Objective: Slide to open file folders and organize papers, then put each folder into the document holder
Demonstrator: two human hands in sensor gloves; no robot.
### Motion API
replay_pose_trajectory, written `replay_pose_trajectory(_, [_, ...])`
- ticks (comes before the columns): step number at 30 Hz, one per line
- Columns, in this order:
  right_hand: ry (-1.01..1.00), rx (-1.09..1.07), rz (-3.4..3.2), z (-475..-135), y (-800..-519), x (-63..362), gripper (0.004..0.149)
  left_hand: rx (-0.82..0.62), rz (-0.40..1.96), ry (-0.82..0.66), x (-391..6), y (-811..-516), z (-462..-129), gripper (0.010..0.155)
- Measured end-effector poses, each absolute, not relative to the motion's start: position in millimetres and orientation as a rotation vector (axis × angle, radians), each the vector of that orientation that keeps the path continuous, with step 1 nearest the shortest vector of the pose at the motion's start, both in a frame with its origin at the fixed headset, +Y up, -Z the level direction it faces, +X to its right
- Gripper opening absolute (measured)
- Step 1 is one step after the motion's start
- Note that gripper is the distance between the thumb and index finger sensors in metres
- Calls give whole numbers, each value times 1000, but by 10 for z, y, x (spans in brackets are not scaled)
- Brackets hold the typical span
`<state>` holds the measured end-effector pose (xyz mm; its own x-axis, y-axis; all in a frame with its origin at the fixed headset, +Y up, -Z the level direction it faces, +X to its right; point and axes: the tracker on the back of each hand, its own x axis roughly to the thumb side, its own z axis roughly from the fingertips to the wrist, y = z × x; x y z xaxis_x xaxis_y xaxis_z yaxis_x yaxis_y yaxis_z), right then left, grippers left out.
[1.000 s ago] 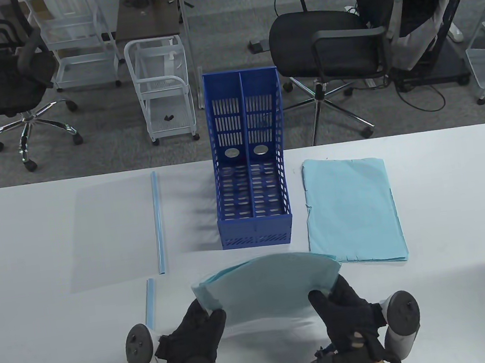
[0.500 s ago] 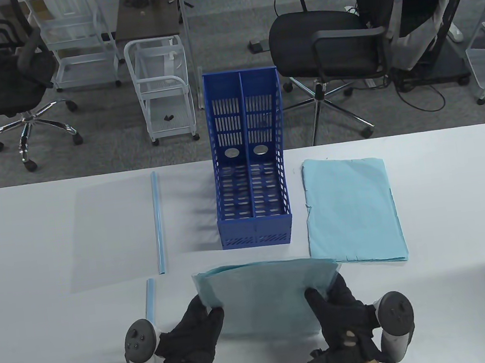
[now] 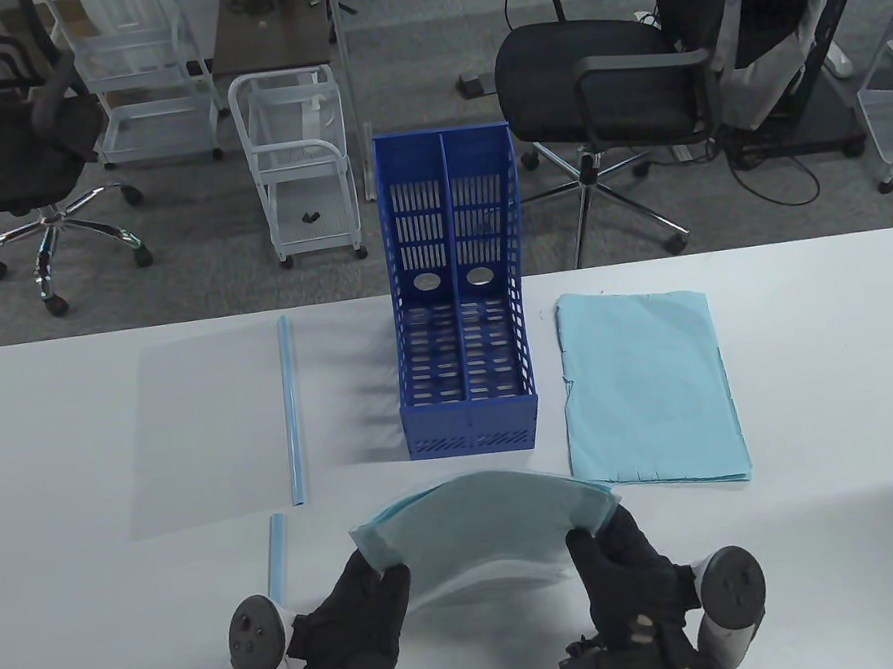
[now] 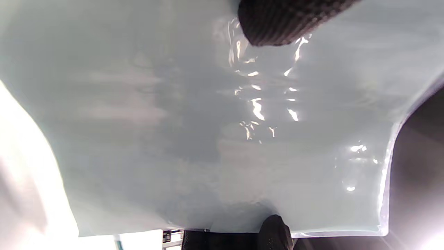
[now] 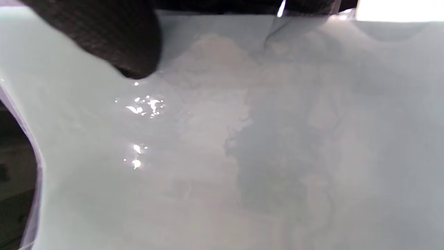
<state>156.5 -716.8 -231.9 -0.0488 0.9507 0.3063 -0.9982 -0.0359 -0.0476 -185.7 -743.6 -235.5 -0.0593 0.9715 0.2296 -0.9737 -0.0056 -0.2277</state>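
A clear folder filled with light blue papers (image 3: 485,531) stands upright on its long edge near the table's front, bowed toward the blue two-slot document holder (image 3: 473,421). My left hand (image 3: 370,599) grips its left end and my right hand (image 3: 616,563) grips its right end, thumbs on the near face. Both wrist views are filled by the glossy blue-grey sheet (image 4: 208,121) (image 5: 242,139), with a black fingertip (image 4: 274,21) pressed on it. A loose blue slide bar (image 3: 278,555) lies left of my left hand. A second clear folder (image 3: 208,427) with its slide bar (image 3: 290,412) lies at the left.
A stack of light blue papers (image 3: 646,386) lies flat to the right of the holder. Beyond the table's far edge stand black office chairs (image 3: 611,83) and white wire carts (image 3: 297,165) on grey carpet.
The folder stack was bowed, went flat and straight half a second ago, and is now bowed again toward the holder. Both hands stayed at its ends.
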Motion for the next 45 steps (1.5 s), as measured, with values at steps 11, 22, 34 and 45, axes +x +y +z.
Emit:
replay_pose_trajectory(11, [-228,208,1618,-2355,-7224,1540,54,-45,1581,-237,-1923,-7467,-2343,58])
replay_pose_trajectory(22, [-56,61,1628,-2426,-7441,1495,56,-167,1499,-169,-1944,-7633,-2431,58])
replay_pose_trajectory(34, [-49,-8,1583,-2456,-7423,1620,42,-156,1471,-79,-2012,-7589,-2418,43])
replay_pose_trajectory(45, [-238,-182,2079,-2432,-7227,1822,67,-266,1280,-99,-2174,-7494,-2489,43])
